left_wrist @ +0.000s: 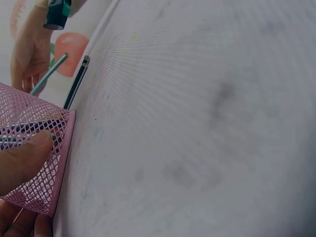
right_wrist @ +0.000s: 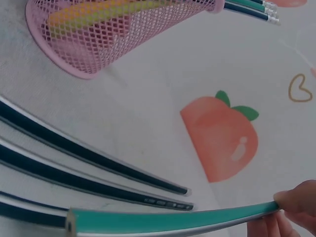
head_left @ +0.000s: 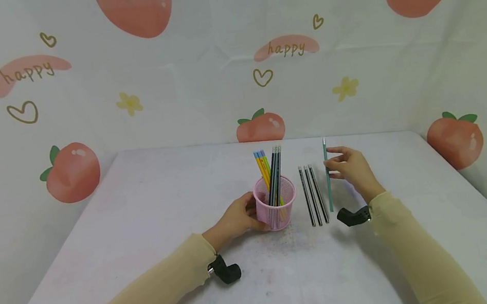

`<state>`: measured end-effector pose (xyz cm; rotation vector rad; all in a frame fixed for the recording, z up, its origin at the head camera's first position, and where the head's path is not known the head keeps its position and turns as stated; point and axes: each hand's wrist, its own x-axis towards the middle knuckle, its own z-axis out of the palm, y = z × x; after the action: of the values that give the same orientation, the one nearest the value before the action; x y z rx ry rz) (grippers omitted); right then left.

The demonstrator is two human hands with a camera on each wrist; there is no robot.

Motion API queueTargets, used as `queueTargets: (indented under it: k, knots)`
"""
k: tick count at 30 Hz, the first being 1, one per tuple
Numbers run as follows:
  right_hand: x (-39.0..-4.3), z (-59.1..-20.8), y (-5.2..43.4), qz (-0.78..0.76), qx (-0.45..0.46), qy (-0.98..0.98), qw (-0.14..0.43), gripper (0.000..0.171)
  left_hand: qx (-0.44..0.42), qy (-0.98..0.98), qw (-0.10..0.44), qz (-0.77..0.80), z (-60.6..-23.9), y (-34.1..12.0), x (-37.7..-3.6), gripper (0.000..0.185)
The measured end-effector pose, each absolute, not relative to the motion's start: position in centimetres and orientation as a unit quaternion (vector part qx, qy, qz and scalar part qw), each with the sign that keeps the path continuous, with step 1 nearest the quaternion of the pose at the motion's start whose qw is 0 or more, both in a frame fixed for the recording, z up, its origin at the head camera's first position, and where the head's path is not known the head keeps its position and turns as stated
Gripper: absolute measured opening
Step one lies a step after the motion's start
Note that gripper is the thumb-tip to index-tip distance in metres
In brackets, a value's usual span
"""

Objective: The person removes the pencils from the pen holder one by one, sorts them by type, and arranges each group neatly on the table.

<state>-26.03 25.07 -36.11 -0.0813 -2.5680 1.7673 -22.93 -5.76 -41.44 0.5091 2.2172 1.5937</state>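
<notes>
A pink mesh cup [head_left: 277, 208] stands on the white table [head_left: 140, 213], holding several yellow and dark pencils [head_left: 270, 174]. My left hand [head_left: 240, 218] grips the cup's left side; my thumb [left_wrist: 24, 160] presses the mesh [left_wrist: 29, 148]. Three dark pencils [head_left: 313, 195] lie side by side right of the cup. My right hand [head_left: 352, 168] pinches a teal pencil [head_left: 328, 176] near its far end, the near end down by the table. In the right wrist view the teal pencil [right_wrist: 168, 219] runs over the dark pencils [right_wrist: 74, 153], with the cup [right_wrist: 98, 34] beyond.
A backdrop printed with peaches, hearts and "happy" [head_left: 287, 48] hangs behind and on both sides of the table. The table's right edge [head_left: 478, 191] runs close to the right cloth. Small black cameras [head_left: 225, 271] sit at both wrists.
</notes>
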Motion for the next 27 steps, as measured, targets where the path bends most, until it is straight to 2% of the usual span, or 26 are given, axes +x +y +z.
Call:
queueTargets:
  k: [18,27]
  knots:
    - [-26.7,-38.2,25.5,0.528,-0.059,-0.845,-0.067,0.056,0.184,0.79,0.177,0.557,-41.7,-5.7,-23.1,0.079]
    - [-27.0,-38.7,25.3,0.491,-0.058,-0.866,-0.073,0.052,0.181,0.79,0.175,0.559,-41.4,-5.7,-22.9,0.077]
